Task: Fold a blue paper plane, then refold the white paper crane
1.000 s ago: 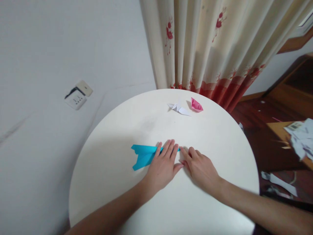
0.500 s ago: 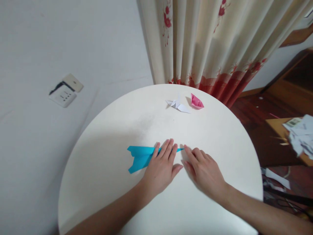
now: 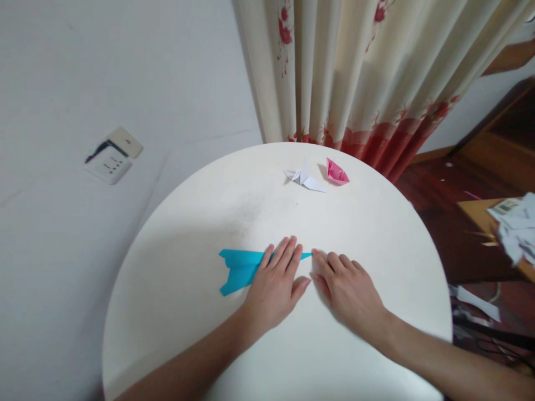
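A folded blue paper plane [image 3: 240,266] lies on the round white table [image 3: 188,312], its pointed nose toward the right. My left hand [image 3: 276,284] rests flat on the plane's middle, fingers spread and pressing it down. My right hand [image 3: 346,287] lies on the table just right of it, with its index fingertip touching the plane's nose tip. Most of the plane's right half is hidden under my left hand.
At the table's far edge sit a white folded paper figure [image 3: 305,179] and a pink folded paper boat [image 3: 336,173]. A floral curtain [image 3: 359,72] hangs behind. A wall socket [image 3: 112,161] is at the left. A wooden surface with crumpled papers [image 3: 516,228] stands at the right.
My right hand has shifted slightly, its index finger now on the plane's nose tip. The left hand stays pressed on the plane. The camera view has tilted a little.
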`<state>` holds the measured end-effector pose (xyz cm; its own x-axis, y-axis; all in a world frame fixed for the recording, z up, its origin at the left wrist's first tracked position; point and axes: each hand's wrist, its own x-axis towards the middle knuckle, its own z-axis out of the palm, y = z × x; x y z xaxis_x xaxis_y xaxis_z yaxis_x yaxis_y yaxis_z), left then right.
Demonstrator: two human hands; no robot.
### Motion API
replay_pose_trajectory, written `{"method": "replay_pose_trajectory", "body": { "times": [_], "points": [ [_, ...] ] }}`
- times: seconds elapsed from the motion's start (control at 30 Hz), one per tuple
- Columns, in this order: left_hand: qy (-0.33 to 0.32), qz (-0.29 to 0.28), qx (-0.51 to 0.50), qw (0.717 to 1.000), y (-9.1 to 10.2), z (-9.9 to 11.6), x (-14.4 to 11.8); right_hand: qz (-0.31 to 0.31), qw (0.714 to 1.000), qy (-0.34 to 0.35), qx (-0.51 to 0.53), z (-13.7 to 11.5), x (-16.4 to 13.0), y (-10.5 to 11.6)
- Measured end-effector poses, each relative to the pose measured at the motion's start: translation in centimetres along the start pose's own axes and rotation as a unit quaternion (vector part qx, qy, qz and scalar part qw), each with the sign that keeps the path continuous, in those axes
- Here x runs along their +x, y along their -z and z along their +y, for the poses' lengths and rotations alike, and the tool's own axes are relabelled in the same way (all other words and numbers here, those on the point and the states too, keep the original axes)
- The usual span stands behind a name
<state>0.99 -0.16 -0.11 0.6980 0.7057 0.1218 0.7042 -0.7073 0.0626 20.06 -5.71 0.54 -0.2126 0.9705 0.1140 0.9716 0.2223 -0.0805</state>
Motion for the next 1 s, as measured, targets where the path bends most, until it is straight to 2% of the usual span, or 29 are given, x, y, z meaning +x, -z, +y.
{"method": "replay_pose_trajectory", "body": {
  "times": [0.1,0.43,0.57,0.83,0.93,1.0],
  "points": [
    [0.002,0.000,-0.009,1.000,0.1,0.1,0.0,0.008,1.000,0.006,0.013,-0.1,0.1,0.1],
    [-0.005,-0.016,-0.003,1.000,0.2,-0.2,-0.4,-0.035,0.999,0.034,-0.019,-0.3,0.6,0.4],
    [0.021,-0.017,0.013,1.000,0.4,-1.9,-2.1,-0.036,0.998,0.041,-0.029,-0.4,0.6,0.4],
    [0.113,-0.036,0.058,0.991,0.6,-6.9,-7.1,-0.021,0.997,0.053,-0.048,-0.3,0.4,-0.3],
    [0.139,-0.047,0.068,0.987,0.7,-8.3,-8.1,-0.004,0.996,0.058,-0.060,-0.2,0.2,-0.5],
    [0.150,-0.052,0.073,0.985,1.2,-8.3,-7.9,0.002,0.996,0.062,-0.068,-0.2,0.1,-0.5]
  ]
}}
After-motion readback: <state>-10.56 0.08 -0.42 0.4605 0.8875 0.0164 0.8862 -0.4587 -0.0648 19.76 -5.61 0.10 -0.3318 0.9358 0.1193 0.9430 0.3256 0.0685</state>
